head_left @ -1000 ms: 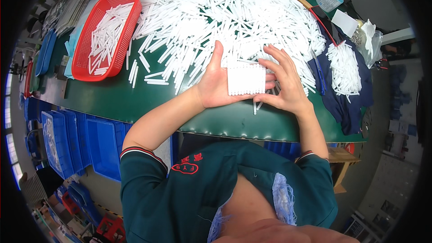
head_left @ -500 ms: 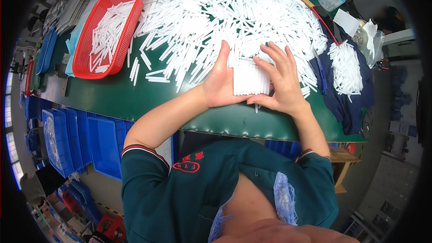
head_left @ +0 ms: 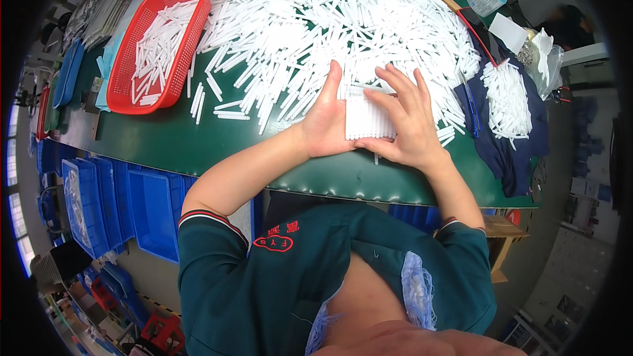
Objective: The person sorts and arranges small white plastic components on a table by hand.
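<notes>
A flat row of short white sticks, lying side by side, rests in my left hand. The left palm is turned up beneath the row, with the thumb standing upright and the other fingers hidden under the sticks. My right hand is curved round the row's right side. Its thumb is at the near ends of the sticks and its bent fingers reach over the far side. Just beyond both hands spreads a big loose heap of the same white sticks.
A red perforated basket partly filled with sticks stands at the left. On the right a dark blue cloth carries another pile of sticks, beside a blue pen-like tool. The green tabletop ends in front of me.
The right hand has shifted slightly left, its fingers bending further over the row of sticks. The left hand has turned a little inward.
</notes>
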Motion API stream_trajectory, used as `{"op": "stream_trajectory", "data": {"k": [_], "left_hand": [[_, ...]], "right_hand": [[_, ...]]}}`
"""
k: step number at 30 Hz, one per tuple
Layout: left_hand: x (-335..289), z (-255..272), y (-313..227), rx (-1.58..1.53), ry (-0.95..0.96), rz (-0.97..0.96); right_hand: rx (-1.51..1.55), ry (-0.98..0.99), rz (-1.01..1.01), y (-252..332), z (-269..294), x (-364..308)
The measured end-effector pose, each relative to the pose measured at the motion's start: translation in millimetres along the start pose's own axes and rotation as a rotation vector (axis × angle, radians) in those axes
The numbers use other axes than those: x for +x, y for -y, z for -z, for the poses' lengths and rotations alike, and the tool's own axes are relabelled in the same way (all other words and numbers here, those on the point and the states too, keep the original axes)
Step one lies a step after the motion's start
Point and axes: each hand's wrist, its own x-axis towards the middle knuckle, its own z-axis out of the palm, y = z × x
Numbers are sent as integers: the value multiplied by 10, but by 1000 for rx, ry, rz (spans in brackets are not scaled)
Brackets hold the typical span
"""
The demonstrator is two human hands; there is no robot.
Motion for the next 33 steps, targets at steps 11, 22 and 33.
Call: {"op": "stream_trajectory", "data": {"k": [11,22,33], "left_hand": [[-9,5,-53,-84,15,-45],[-50,-8,-134,-169,91,35],[-19,71,-71,-284,218,25]], "right_hand": [[-25,-12,1,-70,25,-23],[58,-115,-7,-222,115,-45],[55,-4,-6,-137,86,-22]]}}
